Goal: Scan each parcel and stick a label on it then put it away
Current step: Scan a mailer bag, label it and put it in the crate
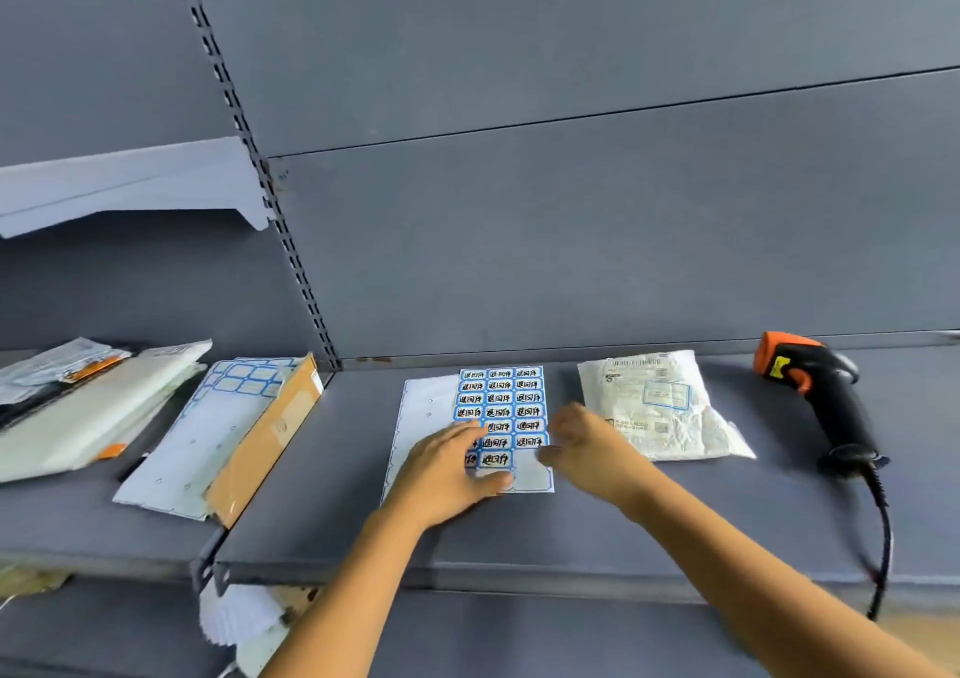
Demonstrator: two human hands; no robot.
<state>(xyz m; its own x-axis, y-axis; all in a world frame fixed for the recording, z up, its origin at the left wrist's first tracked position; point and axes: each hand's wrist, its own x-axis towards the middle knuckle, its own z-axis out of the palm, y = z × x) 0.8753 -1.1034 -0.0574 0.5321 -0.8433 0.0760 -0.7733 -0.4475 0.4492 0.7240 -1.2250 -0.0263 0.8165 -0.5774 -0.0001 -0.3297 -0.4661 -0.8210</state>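
Note:
A sheet of blue-edged labels point(500, 396) lies flat on the grey shelf point(571, 532) in the middle. My left hand point(449, 474) rests flat on the sheet's lower part, fingers straight. My right hand point(587, 448) hovers at the sheet's right edge, its fingertips at the lowest labels; a pinched label is too blurred to make out. A crumpled white plastic parcel point(657, 407) with a printed barcode lies just right of the sheet. Further right lies a black and orange scanner point(821, 391) on its side, its cable hanging over the shelf's front.
On the left shelf lie a used label sheet point(202, 438) over a brown cardboard parcel point(265, 443) and a pile of white mailers point(88, 407). An upright slotted post point(291, 272) divides the shelves. More white packets point(244, 625) sit on the shelf below.

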